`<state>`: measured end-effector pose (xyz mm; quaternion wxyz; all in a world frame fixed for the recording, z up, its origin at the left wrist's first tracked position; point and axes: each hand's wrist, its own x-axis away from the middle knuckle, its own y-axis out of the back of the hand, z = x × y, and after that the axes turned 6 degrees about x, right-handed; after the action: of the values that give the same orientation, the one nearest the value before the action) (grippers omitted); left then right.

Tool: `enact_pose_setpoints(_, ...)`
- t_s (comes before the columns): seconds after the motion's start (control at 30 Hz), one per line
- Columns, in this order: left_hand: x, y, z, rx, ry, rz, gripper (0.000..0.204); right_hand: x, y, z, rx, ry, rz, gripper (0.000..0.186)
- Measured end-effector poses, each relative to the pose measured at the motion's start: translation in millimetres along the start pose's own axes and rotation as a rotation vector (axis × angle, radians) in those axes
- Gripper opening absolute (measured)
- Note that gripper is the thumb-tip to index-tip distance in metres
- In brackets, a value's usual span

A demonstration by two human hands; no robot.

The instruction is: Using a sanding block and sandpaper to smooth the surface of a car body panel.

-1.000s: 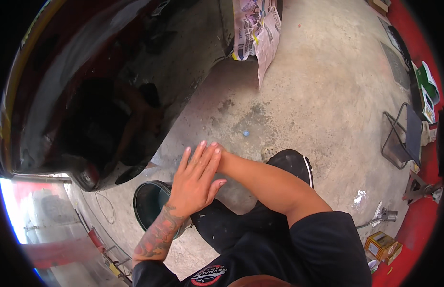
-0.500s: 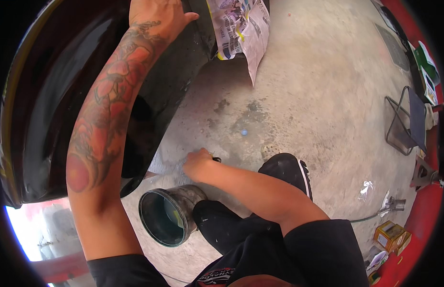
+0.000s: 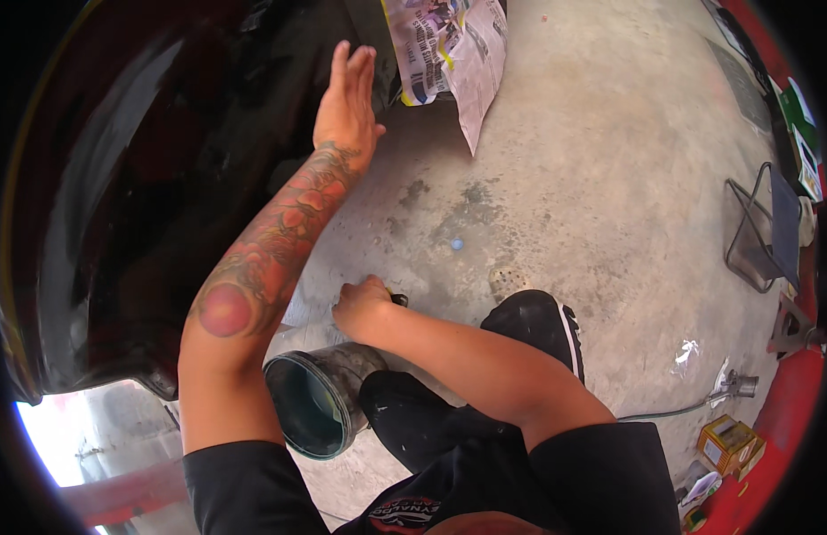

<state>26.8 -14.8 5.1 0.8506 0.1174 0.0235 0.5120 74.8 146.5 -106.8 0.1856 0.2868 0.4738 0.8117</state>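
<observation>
My left hand (image 3: 346, 107), at the end of the tattooed forearm, is open with its fingers stretched out. It is beside the edge of a glossy dark car body panel (image 3: 164, 205); whether the palm touches it, I cannot tell. Just past it hangs a sheet of newspaper (image 3: 471, 80) fixed to the car, its lower corner pointing down. My right hand (image 3: 362, 308) is low above the concrete, fingers curled and mostly hidden. A small black and yellow thing (image 3: 397, 298) peeks out beside its wrist. Below it leans a dark bucket (image 3: 279, 410) with liquid inside.
A small blue round thing (image 3: 457, 243) lies on the stained concrete floor (image 3: 592, 178). To the right are a folding stool (image 3: 781, 227), a jack stand (image 3: 792, 325), a hose with a metal fitting (image 3: 741, 386) and a yellow box (image 3: 728, 443). My shoe (image 3: 534, 321) is right of my hand.
My left hand has come down and toward me, off the top of the panel edge, fingers now straightened. The left forearm has swung right. My right hand has barely shifted.
</observation>
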Motion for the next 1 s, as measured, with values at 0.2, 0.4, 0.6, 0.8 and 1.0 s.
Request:
enact_pose_setpoints(0.2, 34.6, -70.9, -70.5, 0.520, -0.500, -0.114, 0.060, 2.3, 7.0, 8.6, -0.003, 0.009, 0.018, 0.029)
enact_pose_setpoints(0.4, 48.5, -29.7, -40.9, 0.909, -0.571, -0.435, 0.013, 0.7, 3.9, 7.8, 0.031, 0.017, 0.071, 0.031)
enact_pose_setpoints(0.6, 39.1, 3.3, 27.5, 0.676, -0.315, -0.588, 0.022, -5.9, 3.0, 14.5, 0.024, 0.038, 0.060, 0.032)
enact_pose_setpoints(0.8, 15.2, 33.0, 102.9, 0.183, 0.203, -0.396, 0.086, -2.3, 7.5, 8.3, -0.034, 0.019, 0.055, 0.035)
enact_pose_setpoints(1.0, -14.1, 24.4, 104.9, 0.137, 0.247, -0.325, 0.082, -3.4, 4.0, -1.4, -0.100, -0.031, 0.104, 0.036)
